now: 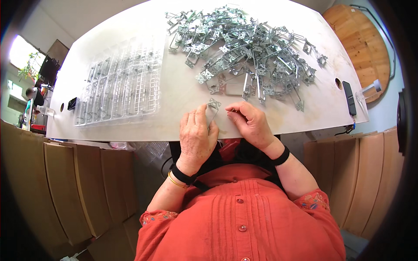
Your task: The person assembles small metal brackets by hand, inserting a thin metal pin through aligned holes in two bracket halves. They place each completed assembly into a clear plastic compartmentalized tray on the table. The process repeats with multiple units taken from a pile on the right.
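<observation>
Near the table's front edge, my left hand (197, 132) is closed on a small metal bracket (214, 104), whose flat, holed end plate sticks up past the fingertips. A thin rod or arm of it runs down between my two hands. To its right, my right hand (251, 124) is held in a pinch, thumb against forefinger; whatever lies in that pinch is too small to name. The two hands are a short gap apart. Beyond them lies a large tangled heap of similar metal brackets (257, 54), made of plates joined to thin rods.
Left on the white table (183, 82) lies a clear plastic tray (119, 87) with rows of compartments holding small metal parts. A black power strip (349, 98) lies at the right edge, near a round hole. Cardboard boxes (61, 187) stand on both sides below the table.
</observation>
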Demonstrator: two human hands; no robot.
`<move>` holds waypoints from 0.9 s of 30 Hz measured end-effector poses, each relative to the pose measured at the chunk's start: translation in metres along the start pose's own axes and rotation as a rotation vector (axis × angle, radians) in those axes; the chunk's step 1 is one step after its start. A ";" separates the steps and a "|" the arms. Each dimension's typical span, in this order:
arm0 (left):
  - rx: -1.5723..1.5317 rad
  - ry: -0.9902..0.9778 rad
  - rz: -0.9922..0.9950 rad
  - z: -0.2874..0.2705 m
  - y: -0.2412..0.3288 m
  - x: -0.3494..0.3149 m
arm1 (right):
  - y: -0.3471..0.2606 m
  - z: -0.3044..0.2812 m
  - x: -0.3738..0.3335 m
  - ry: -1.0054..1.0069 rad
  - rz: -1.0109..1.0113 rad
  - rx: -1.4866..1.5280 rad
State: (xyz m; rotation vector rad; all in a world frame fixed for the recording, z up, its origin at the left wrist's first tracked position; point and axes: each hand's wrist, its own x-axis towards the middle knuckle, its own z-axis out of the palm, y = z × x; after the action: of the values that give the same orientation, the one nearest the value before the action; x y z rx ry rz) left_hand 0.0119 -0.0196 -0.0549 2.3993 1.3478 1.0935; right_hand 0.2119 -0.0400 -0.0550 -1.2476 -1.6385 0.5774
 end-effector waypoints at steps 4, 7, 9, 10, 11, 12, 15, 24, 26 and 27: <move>0.000 -0.014 0.019 -0.001 -0.002 -0.003 | 0.008 0.001 -0.003 0.089 0.075 0.073; -0.007 -0.030 0.067 -0.004 -0.005 -0.005 | 0.009 0.001 -0.003 0.095 0.136 0.144; -0.026 -0.031 0.089 -0.006 -0.005 -0.005 | 0.012 0.001 -0.003 0.108 0.129 0.161; -0.037 -0.031 0.102 -0.006 -0.005 -0.004 | 0.013 0.002 -0.002 0.111 0.138 0.183; -0.050 -0.039 0.108 -0.007 -0.006 -0.004 | 0.014 0.002 -0.003 0.115 0.149 0.206; -0.063 -0.047 0.115 -0.008 -0.006 -0.003 | 0.014 0.002 -0.002 0.120 0.160 0.229; -0.082 -0.080 0.141 -0.010 -0.007 -0.002 | 0.012 0.004 -0.002 0.149 0.175 0.305; -0.106 -0.194 0.179 -0.017 -0.001 0.007 | 0.004 0.007 -0.001 0.157 0.108 0.218; -0.119 -0.206 0.178 -0.018 0.000 0.009 | 0.001 0.007 0.000 0.140 0.111 0.166; -0.127 -0.215 0.170 -0.019 0.000 0.010 | -0.001 0.007 0.000 0.130 0.111 0.140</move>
State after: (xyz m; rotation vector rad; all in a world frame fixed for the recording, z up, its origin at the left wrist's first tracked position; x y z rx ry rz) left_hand 0.0028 -0.0149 -0.0361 2.4886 0.9923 0.8974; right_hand 0.2058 -0.0390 -0.0572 -1.2516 -1.4035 0.6546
